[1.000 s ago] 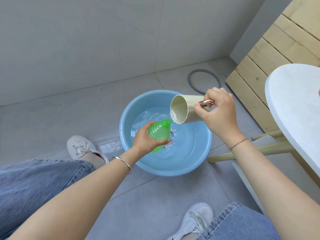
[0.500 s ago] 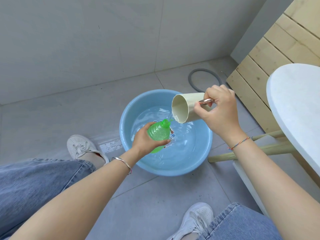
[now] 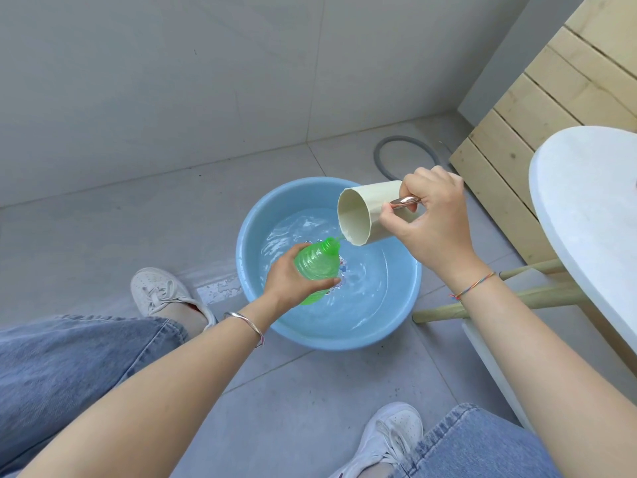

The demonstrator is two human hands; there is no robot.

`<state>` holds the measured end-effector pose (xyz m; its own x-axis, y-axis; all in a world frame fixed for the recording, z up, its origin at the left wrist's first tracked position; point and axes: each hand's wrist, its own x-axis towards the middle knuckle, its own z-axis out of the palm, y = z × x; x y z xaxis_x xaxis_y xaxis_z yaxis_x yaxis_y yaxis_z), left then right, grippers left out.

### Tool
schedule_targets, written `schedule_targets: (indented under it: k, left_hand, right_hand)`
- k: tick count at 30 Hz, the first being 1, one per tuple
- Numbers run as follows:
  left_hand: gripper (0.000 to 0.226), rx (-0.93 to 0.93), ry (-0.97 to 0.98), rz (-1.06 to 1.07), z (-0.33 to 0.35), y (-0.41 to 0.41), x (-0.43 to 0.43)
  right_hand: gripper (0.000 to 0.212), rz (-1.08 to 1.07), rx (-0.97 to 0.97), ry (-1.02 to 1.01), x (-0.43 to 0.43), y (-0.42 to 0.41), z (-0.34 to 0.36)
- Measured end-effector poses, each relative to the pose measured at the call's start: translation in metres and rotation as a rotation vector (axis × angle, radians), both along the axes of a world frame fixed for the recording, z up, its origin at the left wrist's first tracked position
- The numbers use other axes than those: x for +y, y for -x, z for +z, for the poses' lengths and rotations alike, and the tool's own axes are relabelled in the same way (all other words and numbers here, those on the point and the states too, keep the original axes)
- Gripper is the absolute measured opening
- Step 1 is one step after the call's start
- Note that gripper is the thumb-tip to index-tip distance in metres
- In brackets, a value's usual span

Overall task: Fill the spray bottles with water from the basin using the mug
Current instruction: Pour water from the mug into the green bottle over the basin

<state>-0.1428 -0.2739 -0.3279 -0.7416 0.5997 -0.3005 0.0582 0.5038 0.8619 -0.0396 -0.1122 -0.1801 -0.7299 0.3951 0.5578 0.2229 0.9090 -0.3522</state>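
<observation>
1. A blue basin (image 3: 344,339) of rippled water sits on the floor, mid-scene.
2. The left hand (image 3: 287,279) holds a green spray bottle (image 3: 315,262) over the water, fingers wrapped round its body, open neck angled up and right.
3. The right hand (image 3: 434,229), fingers pinching the metal handle (image 3: 405,201), tips a cream mug (image 3: 365,212) leftward. Its lip is just above the neck, and a thin stream seems to run in.
4. Pouring well likely means a gentle tilt, lip close, bottle steady — any spill then lands in the basin.
</observation>
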Motion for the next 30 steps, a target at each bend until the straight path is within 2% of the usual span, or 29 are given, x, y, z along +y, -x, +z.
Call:
schedule_targets:
  k: [30]
  left_hand:
    - [0.085, -0.026, -0.024, 0.014, -0.0028, -0.0022, 0.0070]
  right_hand:
    - [0.035, 0.047, -0.031, -0.134, -0.0049, 0.0022, -0.0011]
